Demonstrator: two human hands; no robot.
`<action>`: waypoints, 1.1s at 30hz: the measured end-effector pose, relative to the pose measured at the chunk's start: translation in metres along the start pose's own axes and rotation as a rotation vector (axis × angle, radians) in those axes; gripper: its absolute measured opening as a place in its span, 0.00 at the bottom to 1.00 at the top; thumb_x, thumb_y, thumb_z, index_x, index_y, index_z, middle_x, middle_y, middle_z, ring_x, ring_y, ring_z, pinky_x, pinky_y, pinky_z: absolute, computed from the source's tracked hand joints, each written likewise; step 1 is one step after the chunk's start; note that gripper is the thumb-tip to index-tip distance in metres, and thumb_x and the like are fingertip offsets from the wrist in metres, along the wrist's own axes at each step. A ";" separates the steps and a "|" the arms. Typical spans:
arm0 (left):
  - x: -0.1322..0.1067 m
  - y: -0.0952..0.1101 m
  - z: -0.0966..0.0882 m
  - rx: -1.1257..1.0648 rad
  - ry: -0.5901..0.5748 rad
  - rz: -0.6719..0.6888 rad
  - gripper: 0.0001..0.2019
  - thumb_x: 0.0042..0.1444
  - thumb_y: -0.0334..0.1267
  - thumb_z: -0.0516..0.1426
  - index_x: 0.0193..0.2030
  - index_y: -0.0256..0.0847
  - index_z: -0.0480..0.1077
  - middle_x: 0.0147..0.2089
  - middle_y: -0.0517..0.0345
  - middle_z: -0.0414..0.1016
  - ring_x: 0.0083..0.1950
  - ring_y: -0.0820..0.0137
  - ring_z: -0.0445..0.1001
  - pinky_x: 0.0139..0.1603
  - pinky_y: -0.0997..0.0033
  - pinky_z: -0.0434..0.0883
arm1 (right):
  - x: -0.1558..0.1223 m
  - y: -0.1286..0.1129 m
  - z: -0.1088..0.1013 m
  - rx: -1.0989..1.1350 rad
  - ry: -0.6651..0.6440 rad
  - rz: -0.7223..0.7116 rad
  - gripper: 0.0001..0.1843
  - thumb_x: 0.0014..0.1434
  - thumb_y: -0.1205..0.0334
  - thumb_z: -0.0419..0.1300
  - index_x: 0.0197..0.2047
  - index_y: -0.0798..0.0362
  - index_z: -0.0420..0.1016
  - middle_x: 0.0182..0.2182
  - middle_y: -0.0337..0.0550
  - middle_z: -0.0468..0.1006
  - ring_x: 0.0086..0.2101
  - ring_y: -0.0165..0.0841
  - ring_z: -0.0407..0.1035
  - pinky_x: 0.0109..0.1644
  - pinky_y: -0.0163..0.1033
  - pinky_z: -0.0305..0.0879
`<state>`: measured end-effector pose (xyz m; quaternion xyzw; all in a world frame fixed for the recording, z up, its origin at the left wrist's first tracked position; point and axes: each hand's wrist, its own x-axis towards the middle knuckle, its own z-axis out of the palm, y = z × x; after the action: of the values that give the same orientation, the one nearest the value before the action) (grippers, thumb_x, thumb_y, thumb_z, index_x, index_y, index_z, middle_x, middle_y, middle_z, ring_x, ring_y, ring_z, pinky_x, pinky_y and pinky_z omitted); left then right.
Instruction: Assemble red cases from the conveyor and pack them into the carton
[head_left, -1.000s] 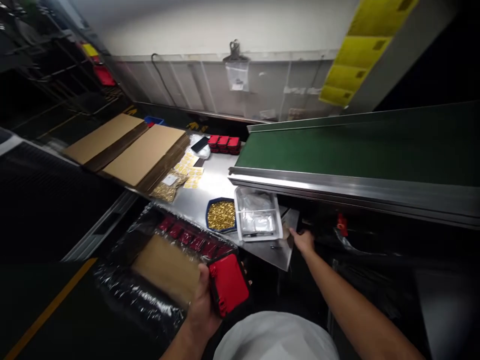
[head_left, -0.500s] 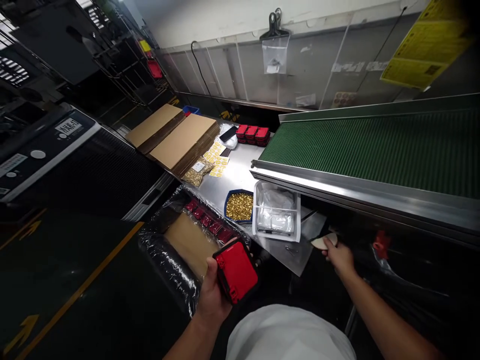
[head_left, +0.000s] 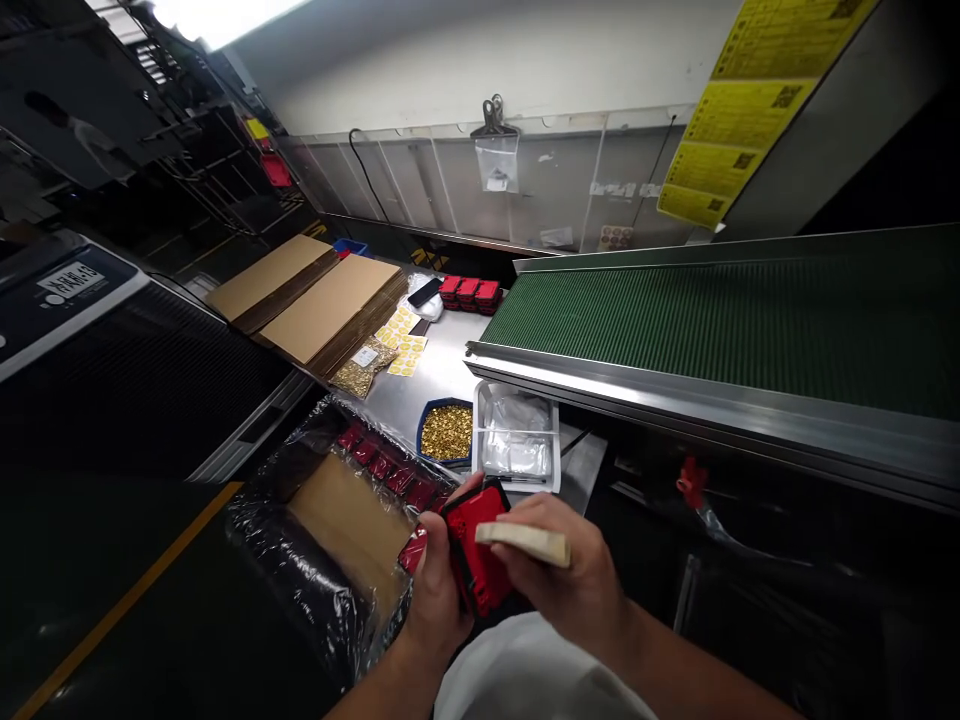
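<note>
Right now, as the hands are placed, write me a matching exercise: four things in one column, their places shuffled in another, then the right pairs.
Things:
1. Red case
2. Gold pieces
3. Pale pad
4. Clear plastic

Places:
A. Pinched in the right hand
B. Inside the white tray
C. Held by the left hand
D. Inside the blue tray

Pairs: 1-C, 2-D, 3-A, 4-B

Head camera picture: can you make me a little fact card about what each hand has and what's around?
Left hand: holds a red case with black edges
Right hand: holds a pale flat pad in front of the case; touching or not, can't tell
Blue tray: full of small gold pieces
White bin: beside the tray, holding clear plastic bags
Green conveyor belt: beyond the bin
Stacked red cases: near the belt's end
</note>
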<state>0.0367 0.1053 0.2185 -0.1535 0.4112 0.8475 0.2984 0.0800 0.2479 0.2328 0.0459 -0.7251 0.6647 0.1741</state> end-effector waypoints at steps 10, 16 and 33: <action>-0.001 0.009 -0.006 -0.039 0.012 -0.063 0.42 0.54 0.64 0.57 0.69 0.42 0.55 0.49 0.44 0.77 0.47 0.55 0.77 0.48 0.60 0.75 | -0.002 0.002 0.007 -0.127 -0.082 -0.061 0.12 0.58 0.67 0.63 0.47 0.49 0.74 0.35 0.43 0.78 0.35 0.35 0.72 0.37 0.41 0.68; 0.004 0.018 -0.010 -0.014 0.007 -0.059 0.40 0.55 0.65 0.54 0.68 0.41 0.58 0.50 0.45 0.78 0.49 0.52 0.77 0.51 0.57 0.75 | 0.013 0.006 0.010 -0.148 -0.087 -0.052 0.11 0.59 0.65 0.63 0.47 0.49 0.75 0.36 0.42 0.78 0.35 0.35 0.72 0.38 0.41 0.68; -0.001 0.024 0.004 0.062 0.009 -0.067 0.45 0.48 0.73 0.53 0.59 0.34 0.69 0.45 0.39 0.78 0.47 0.48 0.77 0.52 0.49 0.72 | 0.008 0.004 0.009 -0.091 -0.020 0.120 0.11 0.50 0.53 0.67 0.40 0.34 0.80 0.34 0.44 0.79 0.36 0.44 0.73 0.40 0.53 0.73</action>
<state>0.0222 0.0959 0.2365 -0.1613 0.4333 0.8233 0.3293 0.0702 0.2412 0.2311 0.0010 -0.7578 0.6397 0.1283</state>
